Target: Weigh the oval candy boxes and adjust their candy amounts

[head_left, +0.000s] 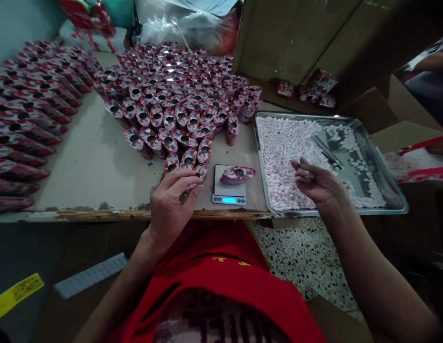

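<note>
My left hand (174, 195) is closed at the front of a group of red-and-pink printed containers, its fingers and thumb around the nearest container (201, 169). These containers have oval tops with a round dark hole. Just right of that hand, one oval container (238, 174) stands on a small digital scale (229, 199) with a lit blue display. My right hand (316, 181) hovers over a metal tray (400, 202) of small white pellets (285, 157), fingertips drawn together. Whether pellets are between those fingers cannot be made out.
Rows of similar containers (24, 128) stand at the left. A metal scoop-like piece (328, 152) lies in the tray. Behind it rises a cardboard box (293, 38), with several packets (317, 88) at its foot. Clear plastic bags (181, 24) lie at the back. Another person's arm (434, 62) shows far right.
</note>
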The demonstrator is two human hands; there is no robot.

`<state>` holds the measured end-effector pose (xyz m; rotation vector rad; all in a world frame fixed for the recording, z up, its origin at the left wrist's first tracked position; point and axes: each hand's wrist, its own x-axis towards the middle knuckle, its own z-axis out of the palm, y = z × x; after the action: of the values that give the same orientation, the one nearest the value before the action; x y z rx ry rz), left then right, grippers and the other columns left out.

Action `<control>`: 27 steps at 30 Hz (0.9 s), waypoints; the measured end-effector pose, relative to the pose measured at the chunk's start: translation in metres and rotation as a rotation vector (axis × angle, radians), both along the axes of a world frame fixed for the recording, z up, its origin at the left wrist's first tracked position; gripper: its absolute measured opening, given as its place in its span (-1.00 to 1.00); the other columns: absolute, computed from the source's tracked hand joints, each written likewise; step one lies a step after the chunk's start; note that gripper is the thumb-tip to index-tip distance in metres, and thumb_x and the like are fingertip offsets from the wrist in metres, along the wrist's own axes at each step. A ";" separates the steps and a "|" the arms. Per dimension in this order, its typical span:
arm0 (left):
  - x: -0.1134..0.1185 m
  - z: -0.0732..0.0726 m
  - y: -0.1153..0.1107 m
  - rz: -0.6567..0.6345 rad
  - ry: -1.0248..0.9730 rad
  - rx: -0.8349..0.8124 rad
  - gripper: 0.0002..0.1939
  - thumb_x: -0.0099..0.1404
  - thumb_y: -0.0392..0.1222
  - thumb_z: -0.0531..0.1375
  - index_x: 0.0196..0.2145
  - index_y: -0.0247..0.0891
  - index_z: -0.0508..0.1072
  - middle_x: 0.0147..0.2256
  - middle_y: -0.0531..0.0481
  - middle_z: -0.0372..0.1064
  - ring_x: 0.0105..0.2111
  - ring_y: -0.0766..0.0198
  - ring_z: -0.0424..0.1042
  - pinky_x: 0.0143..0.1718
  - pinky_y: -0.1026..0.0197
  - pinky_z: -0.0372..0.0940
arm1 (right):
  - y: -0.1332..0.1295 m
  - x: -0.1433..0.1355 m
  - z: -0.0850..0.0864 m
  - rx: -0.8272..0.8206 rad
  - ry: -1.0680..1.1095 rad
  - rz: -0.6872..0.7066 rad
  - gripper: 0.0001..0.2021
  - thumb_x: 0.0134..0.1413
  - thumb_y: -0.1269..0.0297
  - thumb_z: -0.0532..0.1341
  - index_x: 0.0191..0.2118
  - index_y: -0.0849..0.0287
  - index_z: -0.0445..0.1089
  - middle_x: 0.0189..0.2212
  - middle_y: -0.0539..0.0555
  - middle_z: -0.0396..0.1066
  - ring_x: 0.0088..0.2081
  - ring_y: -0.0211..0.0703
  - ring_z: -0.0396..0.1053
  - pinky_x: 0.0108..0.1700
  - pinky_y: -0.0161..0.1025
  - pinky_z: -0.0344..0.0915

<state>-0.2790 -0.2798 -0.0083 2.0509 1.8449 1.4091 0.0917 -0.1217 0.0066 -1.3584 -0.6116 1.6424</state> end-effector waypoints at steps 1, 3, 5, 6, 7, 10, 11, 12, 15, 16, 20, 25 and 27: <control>0.003 0.002 0.000 -0.006 0.008 0.001 -0.90 0.43 -0.31 0.33 -0.11 -0.21 0.62 -0.07 -0.06 0.61 -0.01 0.18 0.61 0.17 0.08 0.48 | 0.000 -0.002 -0.002 -0.004 0.021 0.000 -0.70 -0.15 0.62 0.36 -0.27 0.13 0.46 -0.19 0.06 0.50 -0.58 -0.44 -0.03 -0.65 -0.61 0.09; 0.009 0.005 -0.001 -0.009 0.025 0.002 -0.88 0.44 -0.32 0.31 -0.09 -0.20 0.61 -0.06 -0.06 0.62 -0.01 0.19 0.61 0.17 0.09 0.48 | 0.000 -0.008 -0.003 0.002 0.035 0.046 -0.79 -0.05 0.55 0.40 -0.25 0.17 0.51 -0.23 0.08 0.50 -0.60 -0.45 -0.07 -0.68 -0.61 0.00; 0.012 0.007 -0.003 0.000 0.042 0.003 -0.86 0.44 -0.33 0.31 -0.08 -0.21 0.60 -0.06 -0.06 0.62 -0.01 0.19 0.61 0.18 0.09 0.48 | 0.000 -0.015 -0.002 0.041 0.014 0.120 -0.83 0.00 0.44 0.47 -0.25 0.22 0.55 -0.30 0.09 0.48 -0.60 -0.46 -0.07 -0.69 -0.59 -0.05; 0.013 0.007 -0.004 0.006 0.050 0.000 -0.86 0.44 -0.33 0.31 -0.07 -0.21 0.59 -0.05 -0.06 0.62 -0.01 0.19 0.61 0.18 0.08 0.48 | -0.001 -0.019 -0.001 0.076 -0.005 0.157 -0.81 0.00 0.38 0.52 -0.24 0.24 0.58 -0.35 0.07 0.45 -0.60 -0.46 -0.07 -0.68 -0.58 -0.06; 0.014 0.007 -0.004 0.010 0.058 -0.005 -0.85 0.43 -0.33 0.31 -0.06 -0.21 0.59 -0.05 -0.07 0.61 -0.01 0.19 0.61 0.18 0.08 0.48 | -0.003 -0.024 0.000 0.116 -0.027 0.199 -0.77 0.00 0.32 0.56 -0.24 0.25 0.60 -0.41 0.04 0.42 -0.60 -0.46 -0.07 -0.67 -0.57 -0.07; 0.016 0.006 -0.002 0.000 0.078 -0.017 -0.83 0.41 -0.35 0.33 -0.05 -0.22 0.59 -0.05 -0.07 0.61 -0.01 0.18 0.60 0.17 0.10 0.48 | -0.009 -0.044 0.011 0.242 -0.095 0.359 -0.66 -0.01 0.16 0.61 -0.19 0.25 0.65 -0.55 -0.03 0.28 -0.59 -0.42 -0.04 -0.62 -0.51 -0.12; 0.018 0.006 0.000 -0.015 0.086 -0.017 -0.82 0.41 -0.35 0.33 -0.05 -0.22 0.59 -0.05 -0.07 0.61 -0.01 0.18 0.60 0.17 0.10 0.48 | -0.012 -0.052 0.015 0.283 -0.112 0.417 -0.64 0.01 0.13 0.61 -0.16 0.24 0.66 -0.57 -0.05 0.25 -0.58 -0.40 -0.03 -0.61 -0.48 -0.14; 0.020 0.006 0.003 -0.033 0.093 -0.014 -0.81 0.40 -0.35 0.34 -0.05 -0.21 0.59 -0.05 -0.07 0.61 0.00 0.18 0.60 0.17 0.10 0.48 | -0.014 -0.062 0.020 0.326 -0.131 0.468 -0.63 0.03 0.10 0.59 -0.12 0.23 0.67 -0.58 -0.06 0.23 -0.57 -0.38 -0.01 -0.59 -0.45 -0.15; 0.024 0.007 0.012 -0.083 0.112 -0.004 -0.81 0.40 -0.36 0.34 -0.05 -0.21 0.59 -0.03 -0.08 0.61 0.01 0.15 0.60 0.17 0.08 0.48 | -0.019 -0.090 0.030 0.425 -0.218 0.612 -0.61 0.12 0.03 0.52 -0.05 0.19 0.69 -0.58 -0.08 0.22 -0.55 -0.33 0.04 -0.53 -0.38 -0.07; 0.024 0.007 0.015 -0.092 0.115 -0.003 -0.80 0.40 -0.36 0.33 -0.04 -0.21 0.60 -0.02 -0.09 0.60 0.02 0.14 0.60 0.16 0.07 0.49 | -0.020 -0.099 0.031 0.446 -0.262 0.666 -0.61 0.14 0.00 0.50 -0.04 0.18 0.69 -0.56 -0.06 0.27 -0.53 -0.30 0.11 -0.49 -0.36 0.02; 0.018 0.004 0.016 -0.111 0.096 -0.017 -0.79 0.40 -0.35 0.33 -0.03 -0.21 0.61 -0.02 -0.10 0.60 0.00 0.13 0.60 0.14 0.06 0.50 | -0.023 -0.120 0.028 0.528 -0.449 0.807 -0.58 0.11 -0.05 0.48 -0.05 0.14 0.69 -0.25 0.09 0.57 -0.24 -0.07 0.43 -0.17 -0.19 0.34; 0.012 0.000 0.024 -0.146 0.009 -0.085 -0.79 0.40 -0.33 0.33 -0.02 -0.21 0.60 -0.04 -0.09 0.59 -0.02 0.14 0.59 0.10 0.07 0.51 | -0.015 -0.108 0.038 0.405 -0.378 0.725 -0.50 0.06 -0.09 0.53 0.03 0.12 0.68 -0.48 -0.01 0.38 -0.47 -0.24 0.23 -0.46 -0.33 0.17; 0.023 0.001 0.036 -0.155 0.054 -0.106 -0.77 0.40 -0.32 0.33 0.01 -0.22 0.58 -0.02 -0.13 0.58 0.02 0.09 0.56 0.13 0.02 0.49 | -0.007 -0.092 0.046 0.378 -0.319 0.558 -0.45 -0.01 -0.09 0.58 0.02 0.17 0.68 -0.59 -0.10 0.14 -0.57 -0.34 0.02 -0.58 -0.39 -0.03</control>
<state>-0.2562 -0.2440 -0.0075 2.1469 1.6966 1.2036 -0.0004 -0.1282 0.0530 -1.2339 -1.5184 1.6163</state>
